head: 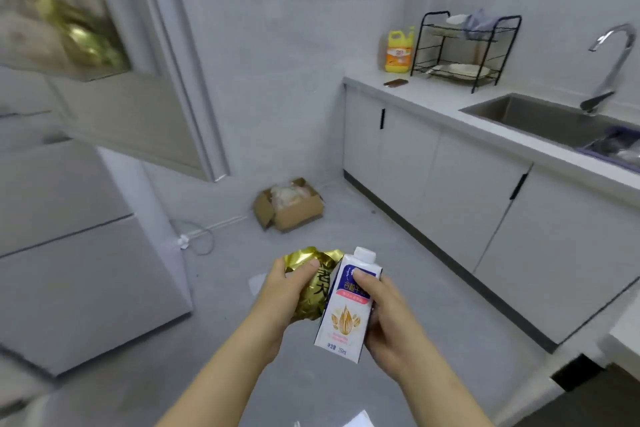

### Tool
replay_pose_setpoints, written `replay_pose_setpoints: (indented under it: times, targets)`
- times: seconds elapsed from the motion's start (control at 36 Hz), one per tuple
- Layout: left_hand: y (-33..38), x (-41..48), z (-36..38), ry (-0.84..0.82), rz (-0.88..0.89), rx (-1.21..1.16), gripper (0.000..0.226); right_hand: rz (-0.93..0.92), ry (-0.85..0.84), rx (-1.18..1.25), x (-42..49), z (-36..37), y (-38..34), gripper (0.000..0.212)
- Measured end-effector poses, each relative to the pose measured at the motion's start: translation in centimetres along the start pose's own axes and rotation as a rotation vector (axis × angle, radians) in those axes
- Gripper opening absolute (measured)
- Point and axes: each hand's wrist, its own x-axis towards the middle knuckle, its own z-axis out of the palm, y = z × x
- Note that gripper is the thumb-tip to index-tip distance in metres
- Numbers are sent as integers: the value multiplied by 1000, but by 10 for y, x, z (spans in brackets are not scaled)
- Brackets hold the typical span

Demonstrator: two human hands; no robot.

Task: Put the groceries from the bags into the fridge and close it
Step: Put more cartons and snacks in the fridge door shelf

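Kitchen floor (346,218); left fingers (303,269) wrap gold packet (311,298), right fingers (378,310) wrap milk carton (346,315)

Your left hand (291,288) and right hand (388,315) are both bare. Your left forearm (225,367) and right forearm (440,388) are bare as well, uncovered all the way back to the near edge of the view. Each arm is slim, narrowing from that near edge towards the wrist, and the fingers are slender.
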Motion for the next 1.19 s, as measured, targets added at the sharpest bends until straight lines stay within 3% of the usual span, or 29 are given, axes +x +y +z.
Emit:
replay_pose_setpoints:
  times: [0.19,0.36,0.53,0.81,1.19]
  targets:
    - [-15,-21,-129,176,17,-96,32,84,-136,-95,6,109,67,24]
    - [-22,-40,-215,275,70,-111,18,198,-174,-125,9,190,110,41]
    - [-25,-45,-278,385,67,-218,31,255,-304,-185,17,252,133,40]
    - [9,-5,-361,510,154,-286,31,288,-411,-233,77,345,142,36]
    - [113,108,-457,569,310,-217,30,164,-515,-221,208,473,110,44]
